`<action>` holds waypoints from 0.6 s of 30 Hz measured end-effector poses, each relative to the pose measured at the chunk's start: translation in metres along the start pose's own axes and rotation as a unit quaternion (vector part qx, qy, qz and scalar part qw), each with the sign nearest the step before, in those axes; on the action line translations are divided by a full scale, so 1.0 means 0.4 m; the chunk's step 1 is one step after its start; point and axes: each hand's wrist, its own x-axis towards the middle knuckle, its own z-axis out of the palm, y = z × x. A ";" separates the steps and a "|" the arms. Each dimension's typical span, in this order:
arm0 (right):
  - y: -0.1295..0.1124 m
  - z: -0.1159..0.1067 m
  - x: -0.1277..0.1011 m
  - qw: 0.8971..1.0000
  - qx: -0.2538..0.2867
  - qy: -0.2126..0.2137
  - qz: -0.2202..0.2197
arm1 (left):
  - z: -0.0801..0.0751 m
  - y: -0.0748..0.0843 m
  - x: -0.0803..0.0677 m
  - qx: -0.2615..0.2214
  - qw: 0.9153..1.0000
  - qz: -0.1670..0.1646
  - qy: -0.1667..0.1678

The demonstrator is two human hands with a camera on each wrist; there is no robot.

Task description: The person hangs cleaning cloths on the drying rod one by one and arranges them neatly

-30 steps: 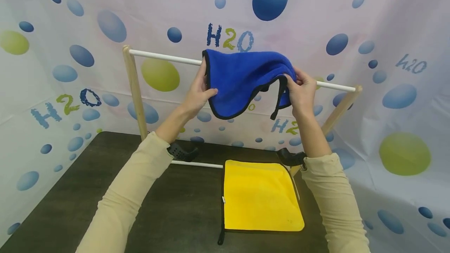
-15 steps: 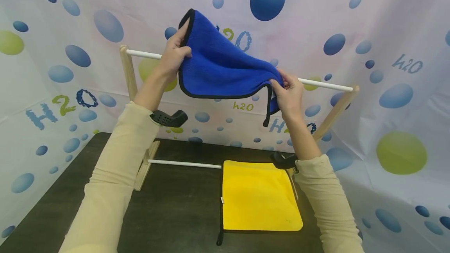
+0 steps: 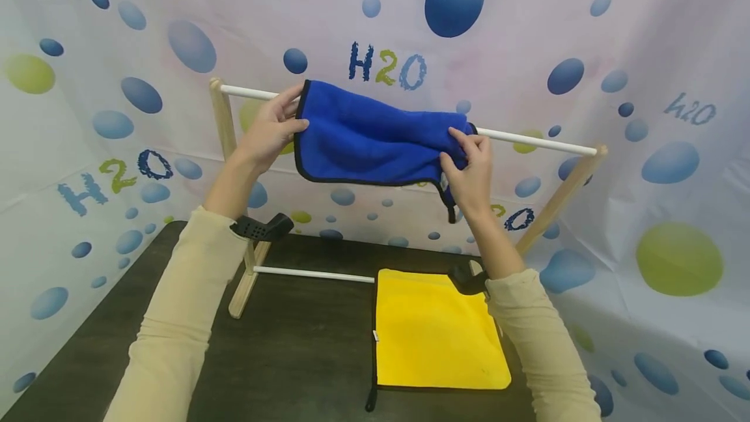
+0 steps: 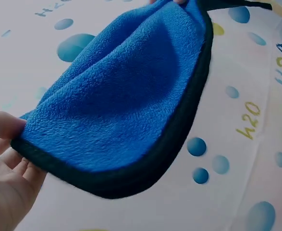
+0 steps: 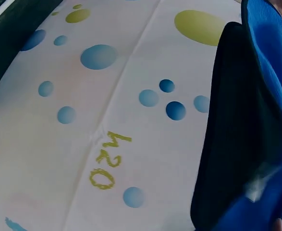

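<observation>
- A dark bench (image 3: 305, 337) fills the lower middle of the head view, walled on three sides by a white backdrop (image 3: 586, 18) printed with blue and green bubbles and "H2O" lettering.
- A wooden rack (image 3: 222, 116) with a white top rail (image 3: 539, 142) stands at the back of the bench; a lower white rail (image 3: 310, 274) runs near its feet.
- A yellow cloth (image 3: 436, 331) lies flat on the bench at lower centre-right, its far corner hidden by the right sleeve.
- No containers show.
- A blue cloth (image 3: 369, 142) with black edging hangs at the top rail in the frame's centre, stretched between both hands.
- The left hand (image 3: 269, 129) pinches the cloth's left edge; the right hand (image 3: 469, 168) grips its right end, fingers curled round the bunched fabric.
- Whether the cloth rests on the rail or is held just in front cannot be told.
- In the left wrist view only the palm (image 4: 6, 192) shows, at lower left; the right wrist view shows mostly cloth (image 5: 270, 96) and backdrop.
</observation>
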 end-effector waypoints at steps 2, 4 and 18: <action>0.009 0.002 -0.007 1.000 0.008 0.014 -0.001 | -0.007 -0.015 -0.008 -0.005 1.000 0.008 -0.001; 0.018 0.002 -0.012 0.999 0.016 0.029 0.005 | -0.016 -0.030 -0.014 -0.016 1.000 0.012 -0.008; 0.058 -0.029 -0.003 0.986 0.036 0.055 0.152 | -0.020 -0.062 -0.019 0.004 0.999 0.036 0.002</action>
